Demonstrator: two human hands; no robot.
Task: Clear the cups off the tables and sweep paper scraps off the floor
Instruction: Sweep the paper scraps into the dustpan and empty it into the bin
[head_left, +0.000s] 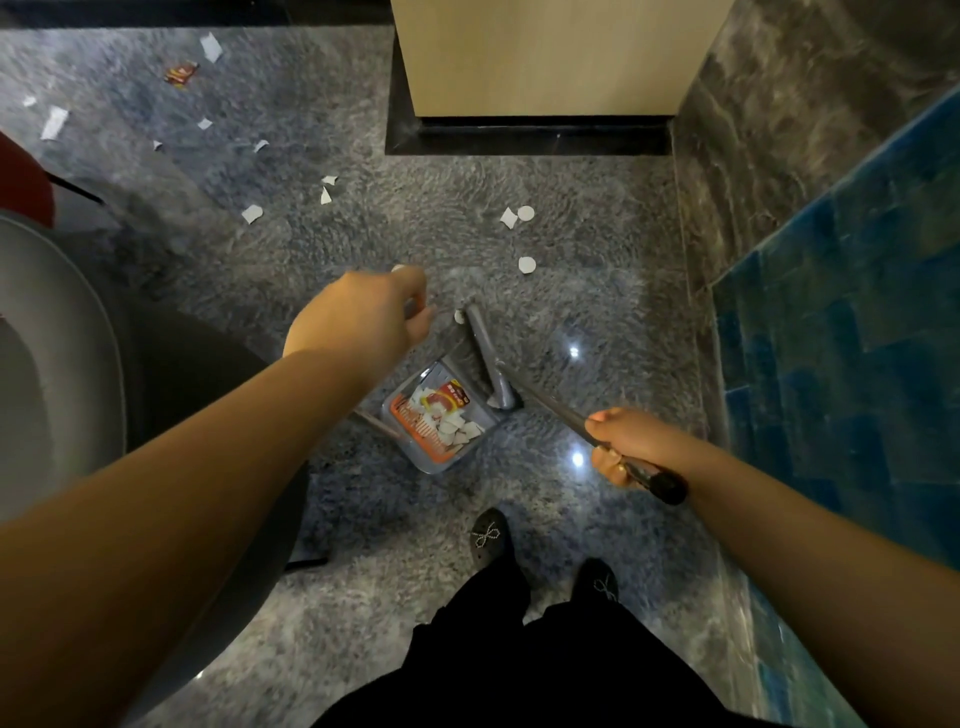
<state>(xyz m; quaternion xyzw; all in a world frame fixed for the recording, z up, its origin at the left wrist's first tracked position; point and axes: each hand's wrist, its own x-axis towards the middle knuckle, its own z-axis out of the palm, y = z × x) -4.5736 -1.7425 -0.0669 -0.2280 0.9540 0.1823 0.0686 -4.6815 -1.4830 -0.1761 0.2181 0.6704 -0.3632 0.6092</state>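
Paper scraps (452, 421) fill the grey dustpan (441, 415) standing on the dark speckled floor (597, 312) between the 2 arms; more white scraps (525, 264) lie scattered beyond it. The left hand (358, 322) curls its fingers around the dustpan's upright handle. The right hand (623, 447) grips the broom handle (561, 413) tightly, with the broom head (485, 353) touching the pan's mouth. A red wrapper (181, 73) lies far off.

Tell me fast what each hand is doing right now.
Left hand: fingers curled round the dustpan handle, holding the dustpan.
Right hand: gripping the broom handle.
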